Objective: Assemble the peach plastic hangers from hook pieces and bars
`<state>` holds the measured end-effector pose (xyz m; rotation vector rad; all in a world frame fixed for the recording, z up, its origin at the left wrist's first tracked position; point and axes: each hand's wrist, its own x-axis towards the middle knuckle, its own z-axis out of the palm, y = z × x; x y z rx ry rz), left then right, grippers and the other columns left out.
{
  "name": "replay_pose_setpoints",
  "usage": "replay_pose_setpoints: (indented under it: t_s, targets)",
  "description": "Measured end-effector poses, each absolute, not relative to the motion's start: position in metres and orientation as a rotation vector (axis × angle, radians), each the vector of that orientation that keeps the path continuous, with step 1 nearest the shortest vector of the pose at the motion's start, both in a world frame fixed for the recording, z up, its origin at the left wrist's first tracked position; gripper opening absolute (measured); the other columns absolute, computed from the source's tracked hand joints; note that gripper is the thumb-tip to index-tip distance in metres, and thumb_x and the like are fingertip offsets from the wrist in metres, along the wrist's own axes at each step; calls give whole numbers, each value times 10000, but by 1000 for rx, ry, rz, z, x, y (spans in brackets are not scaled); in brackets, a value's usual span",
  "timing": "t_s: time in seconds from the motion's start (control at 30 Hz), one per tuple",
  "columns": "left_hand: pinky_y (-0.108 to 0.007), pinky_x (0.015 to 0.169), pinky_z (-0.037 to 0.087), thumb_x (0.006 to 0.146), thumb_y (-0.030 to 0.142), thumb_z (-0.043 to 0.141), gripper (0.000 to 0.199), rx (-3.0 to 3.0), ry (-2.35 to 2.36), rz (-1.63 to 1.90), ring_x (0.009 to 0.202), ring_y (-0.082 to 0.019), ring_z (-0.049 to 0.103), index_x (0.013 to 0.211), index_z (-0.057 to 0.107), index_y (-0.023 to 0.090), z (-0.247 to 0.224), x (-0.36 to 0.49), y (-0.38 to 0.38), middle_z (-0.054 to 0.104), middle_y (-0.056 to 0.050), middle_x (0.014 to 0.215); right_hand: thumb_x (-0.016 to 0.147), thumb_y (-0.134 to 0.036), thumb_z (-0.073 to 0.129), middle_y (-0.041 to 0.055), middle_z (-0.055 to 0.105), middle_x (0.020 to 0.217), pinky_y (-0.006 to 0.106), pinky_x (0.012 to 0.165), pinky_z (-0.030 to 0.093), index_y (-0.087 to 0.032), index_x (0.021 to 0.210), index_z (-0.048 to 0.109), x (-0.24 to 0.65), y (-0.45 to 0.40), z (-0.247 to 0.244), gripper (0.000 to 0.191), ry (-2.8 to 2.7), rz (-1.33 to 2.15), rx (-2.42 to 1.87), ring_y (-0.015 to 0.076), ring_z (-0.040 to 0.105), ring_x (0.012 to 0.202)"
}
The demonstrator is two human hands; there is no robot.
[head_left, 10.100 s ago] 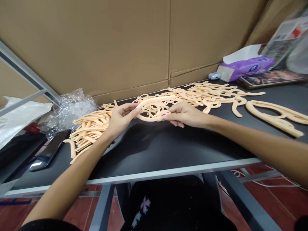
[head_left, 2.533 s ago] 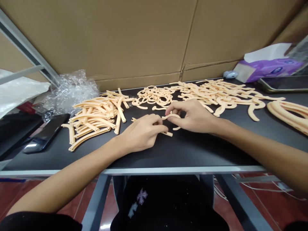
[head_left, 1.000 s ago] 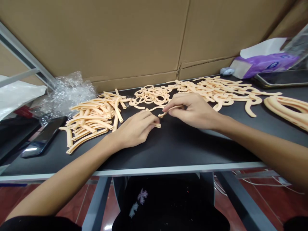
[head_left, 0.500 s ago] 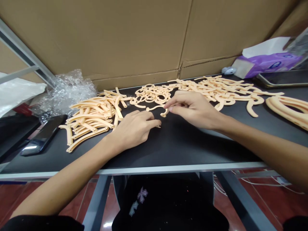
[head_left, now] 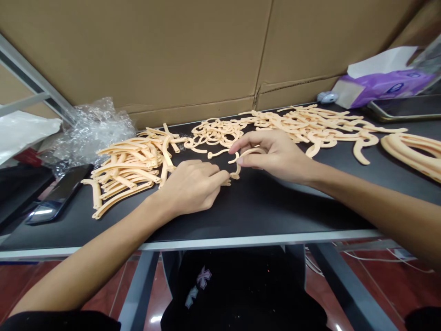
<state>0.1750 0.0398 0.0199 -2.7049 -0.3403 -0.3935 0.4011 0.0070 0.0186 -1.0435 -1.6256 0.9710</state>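
Curved plastic pieces [head_left: 247, 151], likely light, stiff and best held mid-arc, are pinched in right hand [head_left: 282, 158] and left hand [head_left: 195, 188].

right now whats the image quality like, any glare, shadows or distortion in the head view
Head view: white glare on the black glossy phone at the left; soft dark shadow on the black tabletop below the right hand; wide-angle stretching towards the edges; fine detail on the small peach plastic piece by the left hand's fingertips too small to read.
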Motion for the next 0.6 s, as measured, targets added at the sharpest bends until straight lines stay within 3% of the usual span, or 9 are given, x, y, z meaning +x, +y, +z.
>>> replay_pose_setpoints:
  t_s: [0.23,0.43,0.6]
  targets:
    - [-335,675,468,1000,147,449,254,-2728,-324,-402,716,-188,653,942,696,166,18,175,42,705,-32,819,744,-237,695,18,679,652,307,586,414,-181,804,730,401,7,14,89,-1774,827,-1149,168,602,622]
    - [-326,703,501,1015,170,457,202,-2765,-395,-419,764,-193,682,1015,657,143,14,174,43,727,-54,867,727,-207,704,-31,607,564,276,523,328,-175,815,740,405,7,17,101,-1915,738,-1218,112,491,525]
    - [-322,692,505,976,114,435,242,-2785,-364,-376,785,-200,690,1048,662,155,15,174,44,731,-67,903,708,-178,695,-35,626,589,258,517,327,-168,794,743,408,7,22,99,-1977,725,-1243,97,499,527]
